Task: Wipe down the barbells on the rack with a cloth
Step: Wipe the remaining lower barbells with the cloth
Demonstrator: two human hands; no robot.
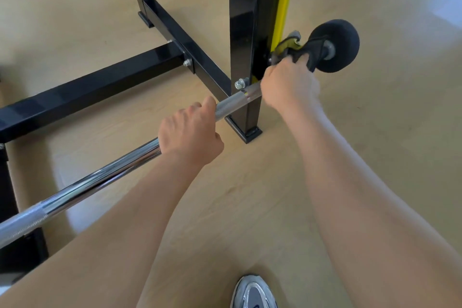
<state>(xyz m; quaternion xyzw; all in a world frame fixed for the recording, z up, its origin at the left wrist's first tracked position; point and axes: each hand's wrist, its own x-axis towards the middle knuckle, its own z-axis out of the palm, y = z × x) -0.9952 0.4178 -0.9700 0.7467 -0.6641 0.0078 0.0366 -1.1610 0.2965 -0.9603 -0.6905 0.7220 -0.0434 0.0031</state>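
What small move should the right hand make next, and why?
Probably slide the cloth along the barbell toward the left hand: the right hand grips the cloth at the barbell's end, beside the plate, while the left hand holds the shaft.

Chrome barbell (100, 177) with knurled patches, slanting up-right across a black-and-yellow rack (243, 32), dark cloth (300, 51) bunched beside its black end plate (342, 40)

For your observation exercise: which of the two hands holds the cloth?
The right hand, next to the black weight, grips the cloth; the left hand grips only the bare bar.
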